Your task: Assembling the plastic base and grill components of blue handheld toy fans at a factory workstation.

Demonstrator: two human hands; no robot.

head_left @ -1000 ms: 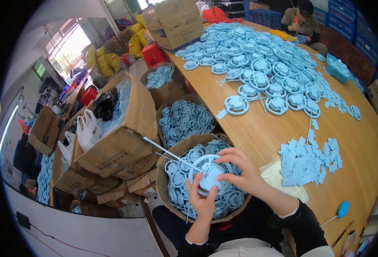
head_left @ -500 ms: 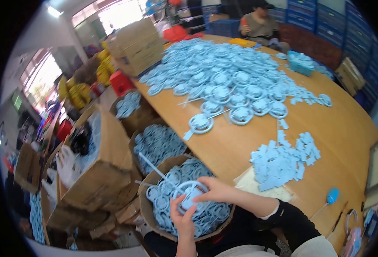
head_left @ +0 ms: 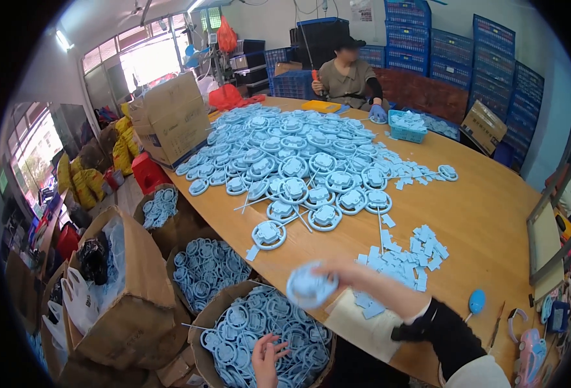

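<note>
My right hand (head_left: 338, 274), blurred by motion, grips a light-blue plastic ring-shaped part (head_left: 307, 288) above the near table edge. Below and to the left, my left hand (head_left: 266, 359) holds nothing, its fingers apart. It is over a cardboard box (head_left: 206, 315) filled with similar blue round parts (head_left: 257, 318). A large heap of blue ring parts (head_left: 292, 139) covers the far half of the wooden table (head_left: 473, 213). One ring part (head_left: 268, 235) lies at the heap's near edge. Small flat blue pieces (head_left: 422, 249) are scattered right of my right hand, beside a pale sheet (head_left: 363, 330).
More cartons of blue parts (head_left: 211, 266) stand left of the table, near a tall carton (head_left: 127, 284) with plastic bags. Across the table sits a person (head_left: 347, 71) near a teal basket (head_left: 407, 126). A blue balloon-shaped object (head_left: 476, 301) lies at right.
My hands have come apart. The right one has carried the ring part up and rightward from the box; the left has let go and opened. The view has also tilted up.
</note>
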